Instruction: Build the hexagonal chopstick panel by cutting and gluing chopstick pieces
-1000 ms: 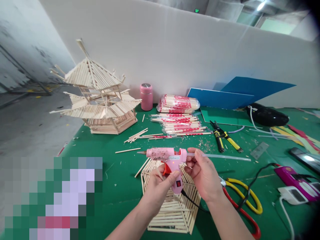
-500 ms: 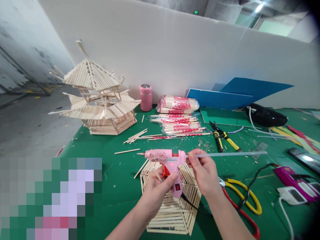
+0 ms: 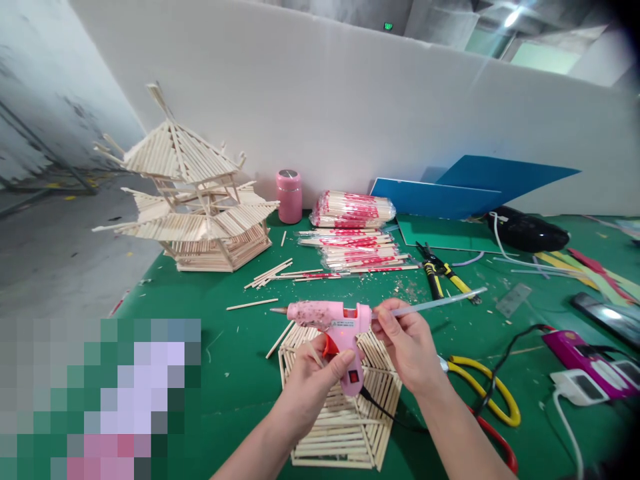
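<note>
In the head view, a pink hot glue gun (image 3: 320, 315) points left, with its red trigger and power switch showing. My left hand (image 3: 317, 373) is closed around its handle; a thin wooden stick (image 3: 316, 353) also lies between the fingers. My right hand (image 3: 406, 340) pinches a translucent glue stick (image 3: 435, 303) at the back of the gun, its front end at the rear opening and its long tail slanting up to the right. Beneath both hands a hexagonal panel of wooden sticks (image 3: 340, 427) lies flat, partly hidden by them.
A wooden-stick pavilion model (image 3: 200, 220) stands at left, near a pink flask (image 3: 289, 197). Wrapped chopsticks (image 3: 353, 210) lie behind. Yellow-black pliers (image 3: 440, 273), large red-and-yellow-handled cutters (image 3: 500, 393), a purple power strip (image 3: 585, 363) and a phone (image 3: 607, 317) lie to the right.
The glue stick has gone further into the gun; less of it sticks out behind, and its tail now tilts upward. Both hands keep their grips. The view has shifted slightly.
</note>
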Demonstrator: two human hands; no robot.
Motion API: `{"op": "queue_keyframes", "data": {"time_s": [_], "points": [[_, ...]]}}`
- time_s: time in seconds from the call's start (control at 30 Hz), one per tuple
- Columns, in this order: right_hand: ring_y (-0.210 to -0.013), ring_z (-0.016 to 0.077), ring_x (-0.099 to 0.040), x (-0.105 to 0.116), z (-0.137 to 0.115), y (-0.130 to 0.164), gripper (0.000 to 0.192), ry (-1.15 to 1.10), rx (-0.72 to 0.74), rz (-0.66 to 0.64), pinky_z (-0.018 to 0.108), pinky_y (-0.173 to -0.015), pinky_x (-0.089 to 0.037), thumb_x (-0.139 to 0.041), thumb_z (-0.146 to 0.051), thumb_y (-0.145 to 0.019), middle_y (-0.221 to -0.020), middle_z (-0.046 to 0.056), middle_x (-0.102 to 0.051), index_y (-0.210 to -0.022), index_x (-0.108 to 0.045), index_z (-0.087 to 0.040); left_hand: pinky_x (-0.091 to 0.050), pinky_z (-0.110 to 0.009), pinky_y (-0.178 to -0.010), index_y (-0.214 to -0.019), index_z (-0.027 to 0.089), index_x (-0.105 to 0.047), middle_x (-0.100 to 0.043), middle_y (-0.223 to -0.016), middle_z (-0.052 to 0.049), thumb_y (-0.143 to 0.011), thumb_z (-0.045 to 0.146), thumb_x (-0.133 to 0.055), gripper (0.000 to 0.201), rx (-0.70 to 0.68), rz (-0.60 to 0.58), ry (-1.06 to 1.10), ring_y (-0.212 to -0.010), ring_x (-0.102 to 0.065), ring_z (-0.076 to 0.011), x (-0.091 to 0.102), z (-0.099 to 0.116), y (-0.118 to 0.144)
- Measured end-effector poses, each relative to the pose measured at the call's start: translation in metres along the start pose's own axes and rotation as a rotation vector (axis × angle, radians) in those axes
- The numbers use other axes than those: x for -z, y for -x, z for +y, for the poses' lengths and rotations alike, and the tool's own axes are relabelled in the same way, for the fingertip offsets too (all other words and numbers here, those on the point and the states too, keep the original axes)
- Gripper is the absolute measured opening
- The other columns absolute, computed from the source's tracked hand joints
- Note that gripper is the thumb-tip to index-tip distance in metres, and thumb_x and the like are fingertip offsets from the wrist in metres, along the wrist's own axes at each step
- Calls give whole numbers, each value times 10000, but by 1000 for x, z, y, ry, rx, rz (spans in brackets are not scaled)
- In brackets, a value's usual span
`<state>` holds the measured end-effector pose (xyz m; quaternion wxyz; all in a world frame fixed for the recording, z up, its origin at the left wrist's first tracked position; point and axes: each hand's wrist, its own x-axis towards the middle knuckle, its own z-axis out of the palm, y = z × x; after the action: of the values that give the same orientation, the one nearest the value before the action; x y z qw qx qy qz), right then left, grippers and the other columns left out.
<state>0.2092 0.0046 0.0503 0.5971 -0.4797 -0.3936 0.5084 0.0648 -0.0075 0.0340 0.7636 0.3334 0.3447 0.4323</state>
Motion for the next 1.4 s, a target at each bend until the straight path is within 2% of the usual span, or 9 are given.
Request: {"op": "queue_keyframes", "data": {"time_s": [0.1,0.23,0.33,0.47,0.63,0.87,1.03,1.23,1.4], "points": [[-487,82,-471,-1,-1,1,171,77,59,24,199,-475,-368,-632,-346,-720,-540,-37,-545,-689,-579,-186,-440,-201,-600,-828,145,-609,-650,-702,-34,-661,322,-684,255,23,9,39,-643,-579,-112,-1,0,0],[-461,73,-438,-3,0,3,183,167,148,88,193,-446,-347,-617,-322,-734,-513,-49,-500,-638,-551,-181,-439,-199,-617,-837,141,-613,-648,-695,-30,-659,315,-688,260,28,2,52,-652,-577,-108,-2,-1,0],[-467,74,-424,-5,2,4,186,81,118,97,195,-453,-338,-610,-332,-740,-519,-53,-487,-646,-540,-187,-439,-199,-615,-864,147,-612,-647,-703,-28,-658,315,-689,276,31,16,60,-657,-575,-109,-4,-1,1],[-557,91,-470,-7,2,6,181,-95,21,62,213,-533,-377,-629,-348,-720,-657,-30,-547,-831,-584,-213,-427,-176,-579,-834,147,-602,-643,-695,-22,-656,296,-694,250,31,19,79,-621,-557,-90,-4,-1,1],[-577,91,-464,-8,4,8,146,-150,20,74,217,-560,-378,-669,-305,-686,-656,-25,-551,-779,-614,-206,-361,-133,-469,-811,147,-589,-636,-654,-11,-669,315,-683,240,23,36,93,-470,-471,-33,-2,-2,0],[-528,75,-444,-11,13,5,143,-135,81,212,200,-520,-360,-678,-301,-675,-571,-54,-505,-720,-604,-187,-439,-215,-654,-896,154,-608,-647,-757,-28,-687,303,-666,262,-20,29,11,-698,-577,-117,-1,-2,0],[-455,64,-374,-19,13,5,220,-206,17,238,195,-454,-308,-676,-328,-670,-513,-72,-448,-632,-519,-180,-443,-221,-680,-899,150,-617,-660,-772,-29,-693,298,-656,257,-73,54,-90,-722,-582,-124,0,-3,-1],[-436,50,-341,-21,8,6,222,-361,-142,157,176,-436,-286,-686,-311,-668,-490,-79,-428,-616,-515,-178,-453,-224,-667,-858,144,-620,-668,-768,-34,-691,290,-658,225,-147,32,-185,-715,-590,-132,3,-3,-2],[-519,62,-435,-6,1,2,144,-245,-144,-9,174,-494,-332,-673,-295,-696,-551,-47,-514,-729,-602,-174,-456,-237,-699,-905,153,-599,-666,-784,-35,-731,291,-624,223,-118,-10,-117,-720,-595,-121,6,-1,-1]]}}
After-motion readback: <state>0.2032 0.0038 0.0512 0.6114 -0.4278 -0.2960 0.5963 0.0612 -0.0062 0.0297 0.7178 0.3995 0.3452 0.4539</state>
